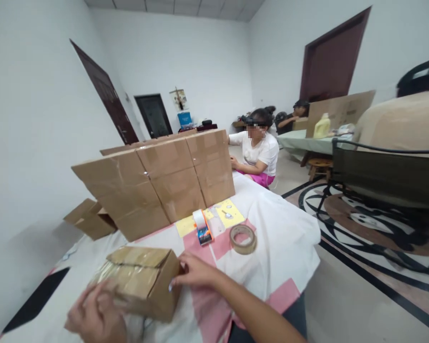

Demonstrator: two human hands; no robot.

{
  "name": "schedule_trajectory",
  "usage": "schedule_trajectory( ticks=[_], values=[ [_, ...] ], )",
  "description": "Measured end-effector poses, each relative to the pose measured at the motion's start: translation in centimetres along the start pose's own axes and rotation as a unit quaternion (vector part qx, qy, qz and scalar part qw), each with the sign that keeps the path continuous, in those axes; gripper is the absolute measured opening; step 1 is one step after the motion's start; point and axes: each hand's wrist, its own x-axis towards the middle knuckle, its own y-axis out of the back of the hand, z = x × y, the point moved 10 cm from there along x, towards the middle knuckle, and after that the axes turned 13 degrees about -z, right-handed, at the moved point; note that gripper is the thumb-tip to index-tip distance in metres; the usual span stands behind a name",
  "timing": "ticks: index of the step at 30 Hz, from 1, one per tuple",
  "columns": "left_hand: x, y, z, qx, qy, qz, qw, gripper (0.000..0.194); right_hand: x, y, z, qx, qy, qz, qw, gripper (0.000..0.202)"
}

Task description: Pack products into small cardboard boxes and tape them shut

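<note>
A small brown cardboard box point(143, 278) lies on the cloth-covered table in front of me, its top flaps folded down and shiny clear tape along its left part. My right hand point(195, 271) has its bent fingers and thumb against the box's right end. At the near left corner, my left hand point(96, 314) is smeared by motion, its fingers apart; whether it touches the box I cannot tell. Beyond the box lie an orange tape dispenser point(203, 228) with a clear roll and a roll of tan tape point(243, 239).
Several stacked cardboard boxes point(164, 181) form a wall across the table's far side. An open carton point(91, 218) stands at the left. A person in a white top point(259, 152) sits beyond the stack; another person point(295, 119) is farther back. A dark folding cot point(386, 176) stands right.
</note>
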Motion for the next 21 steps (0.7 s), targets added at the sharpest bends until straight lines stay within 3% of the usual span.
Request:
schedule_trajectory(
  ticks=[2, 4, 8, 11, 16, 21],
  values=[
    [-2.5, -1.7, 3.1, -0.029, -0.113, -0.051, 0.992, 0.039, -0.1, -0.9, -0.3, -0.015, -0.010, 0.004, 1.000, 0.064],
    [-4.6, -2.8, 4.8, -0.021, -0.167, -0.056, 0.984, 0.055, -0.2, -1.9, -0.5, -0.009, -0.009, 0.004, 1.000, 0.064],
    [-5.8, -3.1, 5.8, 0.021, -0.185, 0.010, 0.983, 0.104, -0.1, -2.7, -0.3, 0.007, -0.009, 0.019, 1.000, 0.045],
    [-5.9, -3.4, 6.3, 0.035, -0.214, 0.018, 0.976, 0.120, 0.0, -2.6, 0.8, 0.020, -0.021, 0.039, 0.999, 0.049],
    [-5.9, -4.2, 5.3, 0.020, -0.190, -0.036, 0.981, 0.119, 0.1, -2.7, 1.2, 0.010, -0.017, 0.032, 0.999, 0.049],
    [-6.0, -4.8, 2.5, -0.023, -0.120, -0.076, 0.990, 0.104, -0.6, -2.4, -1.3, -0.030, 0.033, 0.025, 0.999, 0.063]
  ],
)
